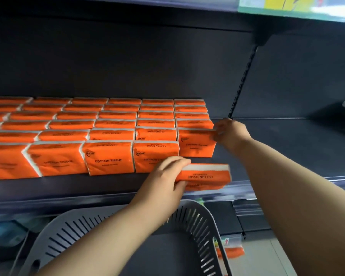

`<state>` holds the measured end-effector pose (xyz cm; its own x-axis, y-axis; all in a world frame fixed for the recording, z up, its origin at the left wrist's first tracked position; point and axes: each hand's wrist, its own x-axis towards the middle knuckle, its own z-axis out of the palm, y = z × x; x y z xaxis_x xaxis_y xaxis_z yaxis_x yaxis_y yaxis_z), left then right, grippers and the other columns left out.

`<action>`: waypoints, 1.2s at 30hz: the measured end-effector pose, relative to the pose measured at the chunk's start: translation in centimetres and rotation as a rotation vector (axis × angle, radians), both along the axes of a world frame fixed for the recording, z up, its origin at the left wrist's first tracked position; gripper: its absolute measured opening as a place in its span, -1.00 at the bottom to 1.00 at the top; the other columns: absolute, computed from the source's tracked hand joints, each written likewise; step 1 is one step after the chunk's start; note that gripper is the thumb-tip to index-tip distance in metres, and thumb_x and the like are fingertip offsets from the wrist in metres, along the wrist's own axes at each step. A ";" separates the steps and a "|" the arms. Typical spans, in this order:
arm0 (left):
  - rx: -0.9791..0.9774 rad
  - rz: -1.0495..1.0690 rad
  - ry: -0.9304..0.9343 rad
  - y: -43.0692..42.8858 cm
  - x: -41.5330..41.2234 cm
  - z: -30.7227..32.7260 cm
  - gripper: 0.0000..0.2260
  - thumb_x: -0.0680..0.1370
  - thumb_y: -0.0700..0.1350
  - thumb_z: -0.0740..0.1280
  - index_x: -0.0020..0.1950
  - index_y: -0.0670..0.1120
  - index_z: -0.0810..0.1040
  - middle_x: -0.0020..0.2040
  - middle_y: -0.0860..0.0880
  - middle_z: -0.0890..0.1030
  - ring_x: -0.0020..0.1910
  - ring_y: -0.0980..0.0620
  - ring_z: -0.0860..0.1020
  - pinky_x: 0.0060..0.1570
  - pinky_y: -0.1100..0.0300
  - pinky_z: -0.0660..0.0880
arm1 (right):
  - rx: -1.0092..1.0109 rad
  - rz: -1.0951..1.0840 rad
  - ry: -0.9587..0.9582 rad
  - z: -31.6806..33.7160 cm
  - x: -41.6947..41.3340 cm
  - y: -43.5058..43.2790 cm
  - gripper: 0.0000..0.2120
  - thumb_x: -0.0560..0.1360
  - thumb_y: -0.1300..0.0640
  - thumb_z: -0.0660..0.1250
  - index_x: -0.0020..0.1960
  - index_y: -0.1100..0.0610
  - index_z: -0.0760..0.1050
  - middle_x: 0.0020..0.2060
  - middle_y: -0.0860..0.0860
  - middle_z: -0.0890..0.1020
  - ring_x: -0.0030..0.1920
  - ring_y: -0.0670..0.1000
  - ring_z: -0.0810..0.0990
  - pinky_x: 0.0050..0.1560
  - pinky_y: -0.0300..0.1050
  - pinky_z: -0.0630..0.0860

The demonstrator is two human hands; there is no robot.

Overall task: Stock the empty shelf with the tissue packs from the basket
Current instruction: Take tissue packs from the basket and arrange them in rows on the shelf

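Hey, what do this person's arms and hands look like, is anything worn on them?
Both arms are bare as far as the picture shows: no sleeve covers the left forearm or the right forearm. The left hand and the right hand wear no gloves. No watch, bracelet or ring shows on either, though the right hand is slightly blurred, so a thin ring could be missed.

tissue packs (109, 158) | "COTTON TISSUE" | smaller print probably unreadable
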<state>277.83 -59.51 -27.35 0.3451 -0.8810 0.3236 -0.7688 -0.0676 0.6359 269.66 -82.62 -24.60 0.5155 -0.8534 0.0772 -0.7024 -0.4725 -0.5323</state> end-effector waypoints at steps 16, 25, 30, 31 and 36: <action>-0.035 0.169 -0.493 -6.4 -0.2 3.8 -0.69 0.49 -0.06 0.37 0.24 0.04 0.52 0.17 0.05 0.54 0.18 -0.04 0.42 0.19 0.12 0.25 | -0.002 0.044 0.037 2.1 -2.7 -1.1 -0.78 0.50 0.24 0.23 0.08 0.12 0.58 0.07 0.08 0.63 0.06 0.10 0.57 0.01 -0.16 0.44; 0.186 0.173 -0.644 -7.5 1.0 0.9 -0.67 0.56 0.04 0.25 0.31 0.01 0.47 0.30 0.04 0.43 0.38 -0.01 0.24 0.43 0.12 -0.11 | 0.320 0.003 -0.164 0.0 -3.5 -0.5 -0.80 0.57 0.20 0.13 -0.17 0.14 0.47 -0.13 0.26 0.63 -0.17 0.17 0.59 -0.09 0.03 0.52; 0.192 0.149 -0.679 -7.7 1.0 0.7 -0.64 0.57 0.02 0.24 0.35 0.00 0.42 0.33 0.03 0.40 0.39 -0.02 0.22 0.44 0.10 -0.11 | 0.415 -0.009 -0.199 -0.7 -3.8 0.0 -0.84 0.60 0.17 0.11 -0.01 0.13 0.46 -0.26 0.08 0.58 -0.34 0.03 0.57 -0.42 -0.16 0.52; 0.192 0.143 -0.684 -7.8 1.0 0.6 -0.64 0.57 0.01 0.23 0.36 0.00 0.41 0.33 0.03 0.41 0.39 -0.02 0.22 0.44 0.10 -0.10 | 0.404 -0.006 -0.202 -0.8 -3.8 0.1 -0.83 0.60 0.16 0.11 0.00 0.14 0.46 -0.28 0.07 0.57 -0.34 0.03 0.58 -0.43 -0.16 0.53; 0.194 0.177 -0.667 -8.2 0.8 0.4 -0.63 0.58 -0.01 0.23 0.38 0.01 0.37 0.35 0.02 0.39 0.40 -0.03 0.22 0.45 0.09 -0.07 | 0.351 -0.001 -0.242 -1.2 -3.8 0.3 -0.82 0.60 0.17 0.10 0.00 0.16 0.48 -0.29 0.07 0.56 -0.36 0.00 0.57 -0.42 -0.17 0.57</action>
